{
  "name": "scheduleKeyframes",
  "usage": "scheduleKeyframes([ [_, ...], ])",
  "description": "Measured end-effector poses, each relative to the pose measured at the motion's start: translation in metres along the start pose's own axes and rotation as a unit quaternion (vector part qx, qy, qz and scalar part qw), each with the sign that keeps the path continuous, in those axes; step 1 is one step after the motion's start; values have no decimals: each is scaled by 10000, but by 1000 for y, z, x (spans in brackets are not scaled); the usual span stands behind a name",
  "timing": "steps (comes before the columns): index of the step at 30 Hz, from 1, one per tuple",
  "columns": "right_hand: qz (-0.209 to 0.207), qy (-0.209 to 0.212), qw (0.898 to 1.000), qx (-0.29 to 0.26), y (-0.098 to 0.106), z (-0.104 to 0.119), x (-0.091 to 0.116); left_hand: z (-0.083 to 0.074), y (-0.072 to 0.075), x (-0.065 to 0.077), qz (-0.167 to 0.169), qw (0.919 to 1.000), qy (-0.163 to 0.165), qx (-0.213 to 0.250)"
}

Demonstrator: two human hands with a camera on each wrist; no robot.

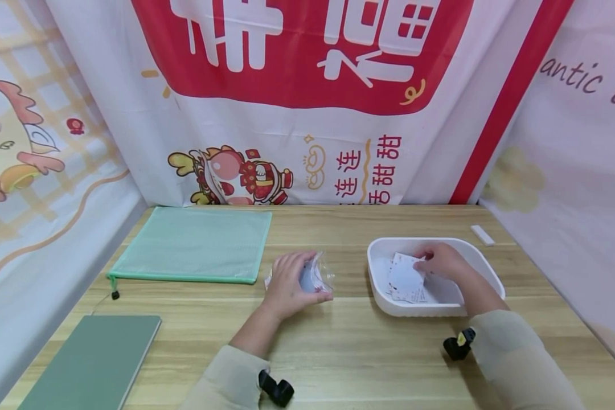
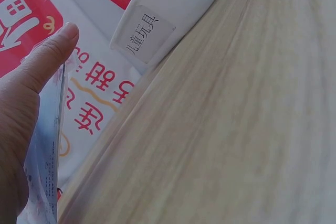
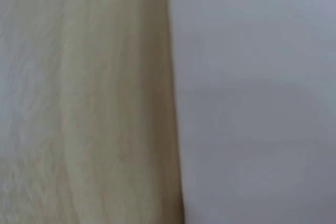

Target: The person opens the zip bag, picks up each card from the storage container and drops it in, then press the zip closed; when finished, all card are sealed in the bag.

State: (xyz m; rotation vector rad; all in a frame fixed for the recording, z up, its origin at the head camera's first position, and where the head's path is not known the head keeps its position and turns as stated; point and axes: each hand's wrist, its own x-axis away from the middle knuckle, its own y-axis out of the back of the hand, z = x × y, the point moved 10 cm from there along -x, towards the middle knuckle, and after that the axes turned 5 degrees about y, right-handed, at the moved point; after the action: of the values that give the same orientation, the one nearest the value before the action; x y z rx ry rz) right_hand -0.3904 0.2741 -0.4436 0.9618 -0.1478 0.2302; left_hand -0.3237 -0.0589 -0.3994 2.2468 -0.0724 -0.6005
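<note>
1. Printed cloth [image 1: 435, 171] walls the room on three sides, filling the top of the frame; a red panel with white characters dominates, a cartoon figure below it, lettering at the upper right.
2. The wooden table [image 1: 338, 359] spreads across the lower half, pale with lengthwise grain; the blurred right wrist view shows its edge running along white cloth.
3. A mint mesh pouch [image 1: 195, 245] lies flat at the left, a little above mid-table.
4. I see a grey-green notebook [image 1: 92, 361] at the lower left, shut, cut off by the bottom edge.
5. The white tub [image 1: 415, 309] sits right of centre; in the left wrist view its side wears a printed label [image 2: 147, 35].
6. The left hand [image 1: 288, 287], just below centre, is wrapped round a clear packet, thumb and fingers on opposite sides.
7. The right hand [image 1: 441, 262] dips into the tub, thumb and fingertips pinching a card's edge.
8. That clear packet [image 1: 315, 278] is on the table, left of the tub.
9. White cards [image 1: 406, 276] with small printed marks lie inside the tub, towards its left.
10. A small white strip [image 1: 483, 235] rests at the table's upper right.
</note>
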Motion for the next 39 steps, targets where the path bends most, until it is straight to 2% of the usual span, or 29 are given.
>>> scheduleKeyframes([
  [10, -127, 240, 9957, -886, 17, 18, 20, 1, 0, 0, 16, 10000, 27, -2],
  [21, -760, 417, 9881, -1274, 37, 36, 42, 1, 1, 1, -23, 10000, 1, -3],
  [29, -1259, 630, 9747, -1735, 48, 58, 60, 0, 2, 0, -78, 9999, 5, 107],
  [33, -1593, 727, 9613, -2126, 48, 68, 67, 0, 1, 0, -35, 9999, 53, 126],
  [39, -1847, 954, 9412, -2664, 34, 88, 72, 2, 1, 0, -1, 9999, 105, 91],
])
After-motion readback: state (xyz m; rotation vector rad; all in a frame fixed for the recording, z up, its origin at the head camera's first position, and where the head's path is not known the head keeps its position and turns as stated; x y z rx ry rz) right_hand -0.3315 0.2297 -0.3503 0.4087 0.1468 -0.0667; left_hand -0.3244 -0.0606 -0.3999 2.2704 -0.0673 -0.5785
